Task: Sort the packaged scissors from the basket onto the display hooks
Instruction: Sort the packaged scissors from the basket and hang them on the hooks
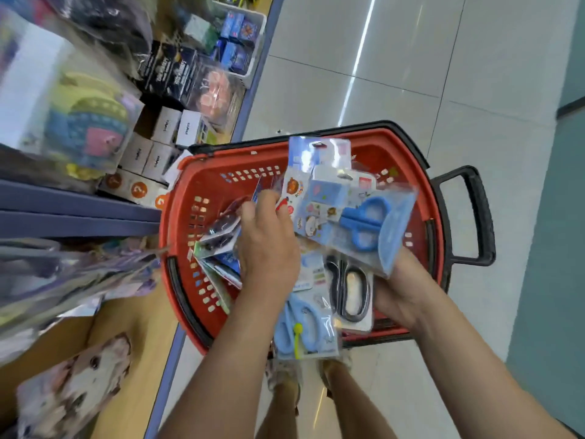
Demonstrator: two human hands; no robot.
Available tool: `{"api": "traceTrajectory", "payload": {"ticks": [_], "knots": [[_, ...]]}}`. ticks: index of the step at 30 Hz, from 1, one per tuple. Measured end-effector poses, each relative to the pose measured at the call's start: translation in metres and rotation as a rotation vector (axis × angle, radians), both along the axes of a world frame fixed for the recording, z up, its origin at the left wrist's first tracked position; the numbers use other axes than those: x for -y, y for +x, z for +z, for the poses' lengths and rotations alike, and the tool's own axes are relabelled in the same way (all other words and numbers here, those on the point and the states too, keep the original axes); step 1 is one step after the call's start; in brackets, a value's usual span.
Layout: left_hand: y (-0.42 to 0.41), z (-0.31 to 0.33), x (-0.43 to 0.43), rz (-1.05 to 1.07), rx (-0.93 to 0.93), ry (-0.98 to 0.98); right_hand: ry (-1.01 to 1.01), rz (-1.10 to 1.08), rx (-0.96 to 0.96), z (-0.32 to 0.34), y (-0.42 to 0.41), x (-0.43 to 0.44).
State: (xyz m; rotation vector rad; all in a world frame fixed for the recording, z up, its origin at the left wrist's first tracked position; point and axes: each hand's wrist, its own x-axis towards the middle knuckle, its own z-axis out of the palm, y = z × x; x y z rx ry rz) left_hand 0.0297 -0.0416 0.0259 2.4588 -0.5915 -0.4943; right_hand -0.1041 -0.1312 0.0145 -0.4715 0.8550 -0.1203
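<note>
A red basket [221, 182] with black handles stands on the floor below me, holding several scissor packs. My right hand [402, 289] grips a fanned bunch of packs above the basket: a blue-handled scissors pack [367, 223] on top, a black-handled scissors pack [349, 289] beneath it, and a light-blue scissors pack [304, 327] hanging lowest. My left hand [269, 242] reaches down into the basket, fingers curled onto the packs there [218, 236]; what it grips is hidden. No display hooks are clearly visible.
Store shelves [79, 213] on the left carry boxed goods [164, 74] and hanging plastic bags [63, 280]. A white bin [253, 14] of small blue boxes sits at the far end. Glossy tiled floor [411, 74] stretches to the right. My feet [285, 375] show under the basket.
</note>
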Motion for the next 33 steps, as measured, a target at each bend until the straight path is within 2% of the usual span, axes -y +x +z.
{"api": "traceTrajectory", "payload": {"ticks": [4, 8, 12, 18, 20, 24, 25, 30, 33], "knots": [[0.008, -0.035, -0.025, -0.07, -0.056, 0.033, 0.254, -0.037, -0.038, -0.021, 0.007, -0.008], [0.001, -0.048, -0.045, -0.123, -0.061, -0.056, 0.34, 0.119, 0.019, -0.027, 0.006, -0.002], [0.003, -0.045, -0.06, -0.251, -0.018, -0.071, 0.242, 0.329, 0.015, -0.02, 0.014, 0.01], [0.011, -0.026, -0.056, -0.405, 0.148, 0.023, -0.037, 0.484, -0.176, 0.005, 0.037, 0.004], [0.015, -0.015, -0.057, -0.272, 0.053, -0.043, -0.088, 0.482, -0.169, 0.014, 0.037, 0.0], [0.033, 0.013, -0.061, 0.314, -0.461, -0.328, -0.162, 0.373, -0.128, 0.04, 0.033, -0.006], [0.039, 0.017, -0.066, 0.395, -0.521, -0.363, -0.152, 0.328, -0.11, 0.046, 0.031, -0.007], [0.058, 0.054, -0.102, 0.477, -0.506, -0.405, -0.142, 0.157, -0.068, 0.083, 0.02, -0.011], [0.053, 0.085, -0.108, 0.355, -0.609, -0.383, -0.1, 0.139, 0.075, 0.106, 0.016, -0.015]]}}
